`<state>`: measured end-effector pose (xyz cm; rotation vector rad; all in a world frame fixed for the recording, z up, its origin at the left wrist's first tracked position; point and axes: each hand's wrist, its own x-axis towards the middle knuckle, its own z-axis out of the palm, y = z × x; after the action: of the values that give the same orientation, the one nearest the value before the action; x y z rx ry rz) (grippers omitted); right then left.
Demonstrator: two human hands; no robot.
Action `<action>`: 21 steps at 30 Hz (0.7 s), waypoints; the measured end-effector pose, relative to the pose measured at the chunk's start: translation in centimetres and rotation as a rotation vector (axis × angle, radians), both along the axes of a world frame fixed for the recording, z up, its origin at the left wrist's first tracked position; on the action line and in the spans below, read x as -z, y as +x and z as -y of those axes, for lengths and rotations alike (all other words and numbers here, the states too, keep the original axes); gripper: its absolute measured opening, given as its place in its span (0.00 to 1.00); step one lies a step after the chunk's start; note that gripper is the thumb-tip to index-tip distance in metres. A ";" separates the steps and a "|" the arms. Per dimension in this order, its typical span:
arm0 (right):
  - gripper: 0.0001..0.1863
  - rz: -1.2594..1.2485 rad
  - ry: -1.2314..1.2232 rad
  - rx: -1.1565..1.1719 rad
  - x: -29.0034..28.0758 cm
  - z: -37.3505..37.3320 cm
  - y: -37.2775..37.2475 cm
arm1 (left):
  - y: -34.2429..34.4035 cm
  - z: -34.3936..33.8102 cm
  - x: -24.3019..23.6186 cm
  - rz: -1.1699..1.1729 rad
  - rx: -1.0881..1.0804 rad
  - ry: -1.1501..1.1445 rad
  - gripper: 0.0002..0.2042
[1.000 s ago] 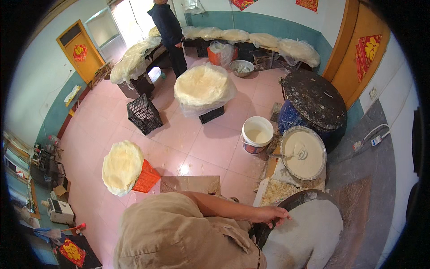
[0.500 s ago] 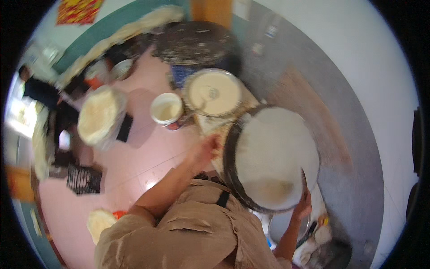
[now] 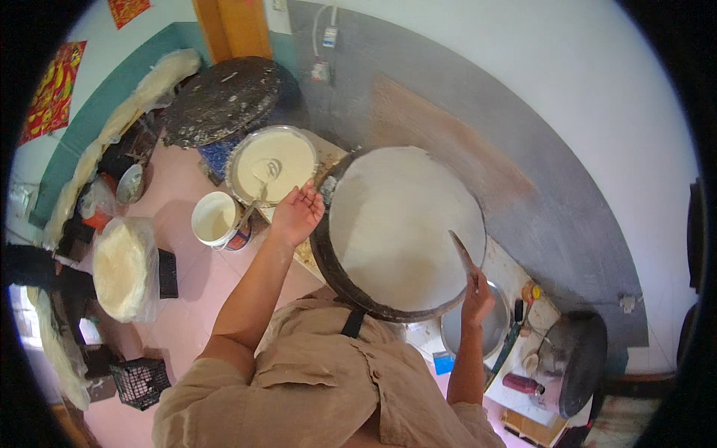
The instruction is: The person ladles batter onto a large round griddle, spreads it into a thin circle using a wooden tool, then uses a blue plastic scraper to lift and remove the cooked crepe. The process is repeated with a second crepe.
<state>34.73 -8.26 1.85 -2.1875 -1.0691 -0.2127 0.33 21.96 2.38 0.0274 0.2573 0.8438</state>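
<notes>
My left hand (image 3: 299, 212) is raised at the left edge of the round dark griddle (image 3: 322, 237), palm partly up, fingers loosely curved with nothing in them. It is just below a metal basin of pale batter (image 3: 258, 149), which has a ladle (image 3: 270, 168) in it. A pale round layer (image 3: 396, 216) covers most of the griddle's top. My right hand (image 3: 476, 299) grips a long flat spreading blade (image 3: 461, 254) over the griddle's lower right side. Below and left of the basin stands a white bucket (image 3: 213, 213) with pale liquid inside.
A large dark-lidded drum (image 3: 224, 97) stands in the corner. Stacked pale flatbreads (image 3: 119, 265) are at left, beside a black crate (image 3: 142, 377) and a person in dark clothes (image 3: 30, 265). A metal pan (image 3: 467, 336), pink bottle (image 3: 523, 384) and dark pot (image 3: 579, 358) sit at lower right.
The view has swung round to the griddle and wall. My left hand has lifted to the griddle's upper left. My right hand, out of sight earlier, shows holding the blade over the griddle.
</notes>
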 end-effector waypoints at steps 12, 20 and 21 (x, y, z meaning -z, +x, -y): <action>0.12 0.182 -0.116 -0.027 3.2 -0.9 3.1 | -1.1 4.1 0.9 -0.164 -0.005 -0.097 0.14; 0.15 0.277 -0.011 -0.362 5.2 4.1 -0.7 | -3.6 8.5 1.9 -0.248 -0.038 -0.097 0.12; 0.14 0.287 -0.035 -0.398 4.6 4.5 -0.9 | -3.8 8.7 1.9 -0.257 -0.041 -0.091 0.12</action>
<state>33.85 -12.79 -2.78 -1.9607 -1.6524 -0.3345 -3.51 13.22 0.47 0.0455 0.5391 0.8683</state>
